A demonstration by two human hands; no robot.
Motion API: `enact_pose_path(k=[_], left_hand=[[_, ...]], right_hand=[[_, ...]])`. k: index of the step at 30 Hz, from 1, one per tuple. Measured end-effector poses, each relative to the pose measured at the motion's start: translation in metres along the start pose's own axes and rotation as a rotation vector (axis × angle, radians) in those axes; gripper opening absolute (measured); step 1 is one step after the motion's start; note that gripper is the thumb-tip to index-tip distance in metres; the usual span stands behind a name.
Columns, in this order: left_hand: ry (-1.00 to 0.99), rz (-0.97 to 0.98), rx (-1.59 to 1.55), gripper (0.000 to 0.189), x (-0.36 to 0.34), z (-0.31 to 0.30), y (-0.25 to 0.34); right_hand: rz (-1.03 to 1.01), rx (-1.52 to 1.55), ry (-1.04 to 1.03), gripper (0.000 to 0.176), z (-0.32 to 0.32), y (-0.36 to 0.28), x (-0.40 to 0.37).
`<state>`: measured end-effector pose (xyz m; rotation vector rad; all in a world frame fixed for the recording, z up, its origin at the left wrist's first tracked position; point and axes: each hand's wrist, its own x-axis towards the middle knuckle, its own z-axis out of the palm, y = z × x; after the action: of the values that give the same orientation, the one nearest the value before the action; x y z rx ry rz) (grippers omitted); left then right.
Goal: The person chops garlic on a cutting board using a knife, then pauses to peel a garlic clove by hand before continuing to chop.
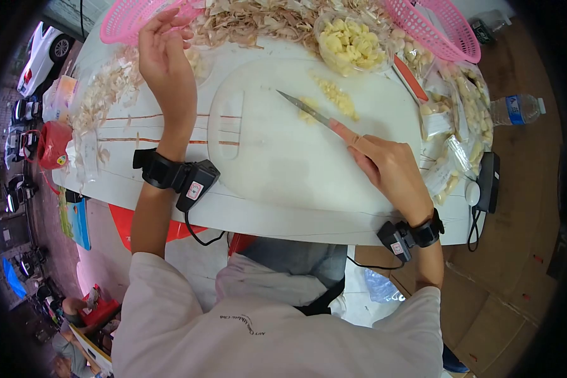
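Note:
My right hand (387,164) is closed around the handle of a small knife (303,108), its blade pointing up and left over the white cutting board (283,170). Beside the blade lies a row of chopped garlic (336,99), and a smaller bit of it shows under the blade. My left hand (165,53) is raised at the upper left, palm turned up, fingers apart and slightly bent, with nothing visible in it. It overlaps the edge of a pink basket (121,25). Behind the board stands a clear bowl of peeled garlic cloves (351,47).
Dry garlic skins (258,25) are heaped along the table's back. Another pink basket (444,28), an orange-handled tool (411,79) and bags of garlic (466,107) sit to the right, near a water bottle (516,110). Cables hang from both wrist devices.

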<state>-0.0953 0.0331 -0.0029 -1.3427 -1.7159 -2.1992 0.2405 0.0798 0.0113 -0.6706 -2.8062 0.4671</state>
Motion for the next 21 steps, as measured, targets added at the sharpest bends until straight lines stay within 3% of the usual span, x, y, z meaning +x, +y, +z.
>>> enact_pose_path(k=[6, 15, 21], left_hand=[[0.015, -0.001, 0.000, 0.030, -0.0003, 0.0013, 0.0040], [0.014, 0.010, -0.006, 0.030, 0.0011, -0.0009, -0.0020], [0.008, -0.001, 0.021, 0.031, 0.0005, -0.0010, -0.0007]], right_hand=[[0.062, 0.091, 0.022, 0.059, -0.0016, 0.0004, -0.0006], [0.030, -0.024, -0.057, 0.057, -0.0016, -0.0038, 0.0014], [0.052, 0.115, 0.047, 0.056, 0.0001, -0.0015, -0.0003]])
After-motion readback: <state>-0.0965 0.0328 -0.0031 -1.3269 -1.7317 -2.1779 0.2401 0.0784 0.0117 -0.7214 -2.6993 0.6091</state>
